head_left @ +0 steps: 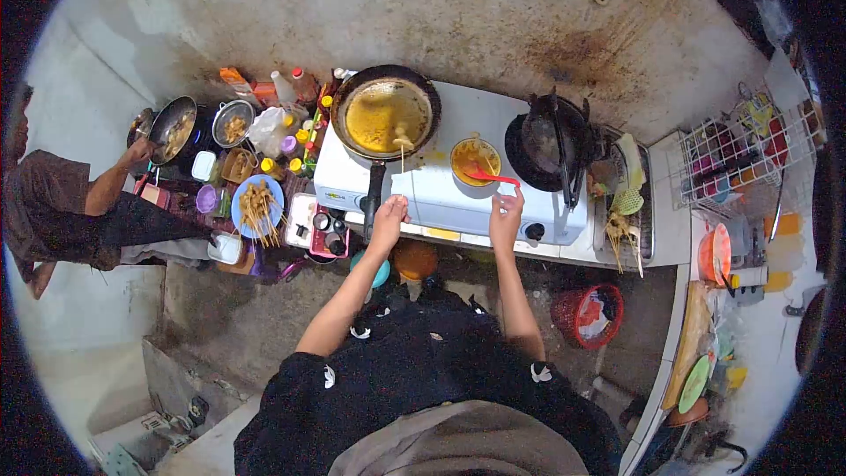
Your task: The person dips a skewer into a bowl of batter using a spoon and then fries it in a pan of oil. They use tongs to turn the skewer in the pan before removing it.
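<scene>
In left fingers [398, 206], skewer [403, 153], in right fingers [508, 197], red spoon [495, 178]

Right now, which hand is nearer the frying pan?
Left. The left hand is by the frying pan, holding a skewer over its near edge; the right hand is farther right, holding the red spoon in the bowl.

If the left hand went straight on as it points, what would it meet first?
Likely the near-right rim of the round black frying pan, across a strip of white stove top. The left hand might pass above it; its height is hard to judge.
</scene>
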